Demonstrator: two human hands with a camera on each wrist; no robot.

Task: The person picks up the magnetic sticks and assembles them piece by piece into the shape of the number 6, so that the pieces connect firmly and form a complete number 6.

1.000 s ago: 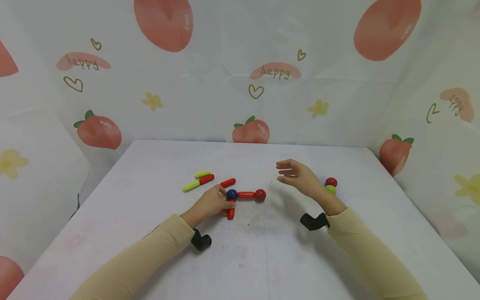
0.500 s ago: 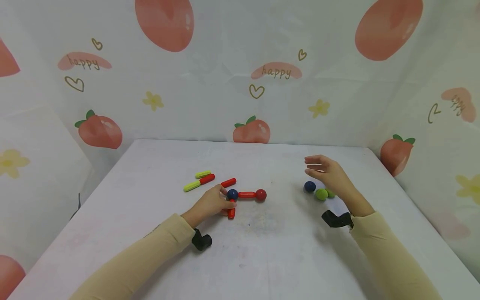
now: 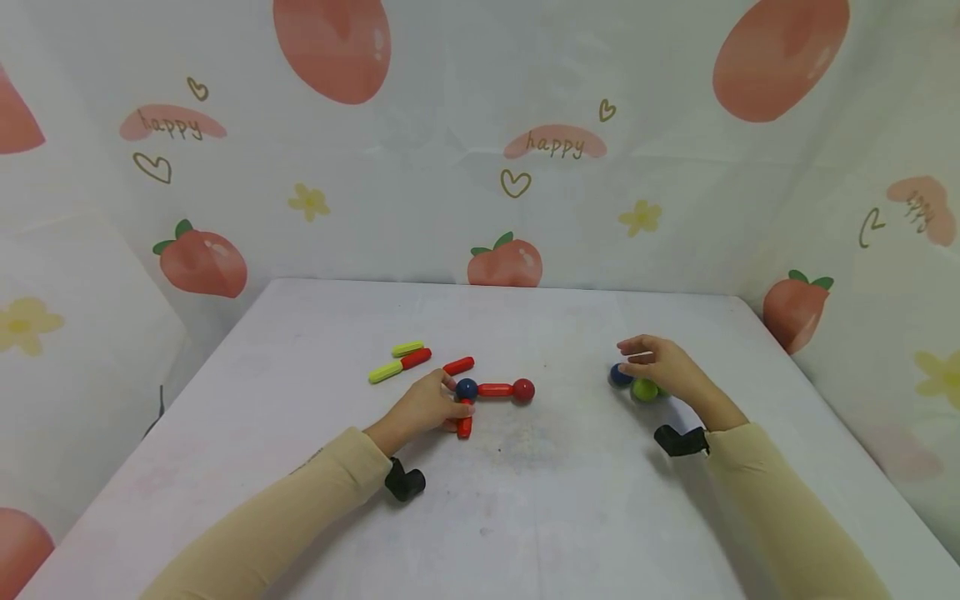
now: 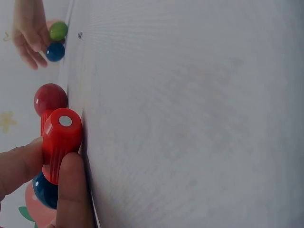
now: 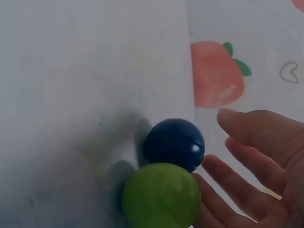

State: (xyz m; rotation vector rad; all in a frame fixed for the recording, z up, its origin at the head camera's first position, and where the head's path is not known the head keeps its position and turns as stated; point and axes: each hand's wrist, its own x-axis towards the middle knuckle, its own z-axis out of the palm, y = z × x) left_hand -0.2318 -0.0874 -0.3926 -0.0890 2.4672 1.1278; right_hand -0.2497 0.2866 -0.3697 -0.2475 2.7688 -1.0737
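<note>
My left hand (image 3: 426,404) pinches a red magnetic stick (image 4: 61,137) between thumb and finger. The stick's round metal end shows in the left wrist view. Its far end meets a dark blue ball (image 3: 467,388), from which a second red stick (image 3: 495,390) runs right to a red ball (image 3: 523,390), forming a corner. Over at the right, my right hand (image 3: 663,365) hovers with loosely bent, parted fingers above another blue ball (image 5: 175,144) and a green ball (image 5: 161,195). The right wrist view shows its fingers beside both balls, holding neither.
Behind the left hand lies a loose red stick (image 3: 459,366). Farther left, a yellow stick (image 3: 386,372) sits end to end with a red one (image 3: 416,359), and a second yellow stick (image 3: 408,348) lies behind them. The white table (image 3: 525,517) ends at a fruit-printed cloth (image 3: 420,208).
My right hand has moved right from mid-table, then come down toward the blue and green balls. The left hand keeps its pinch on the red stick in the same place.
</note>
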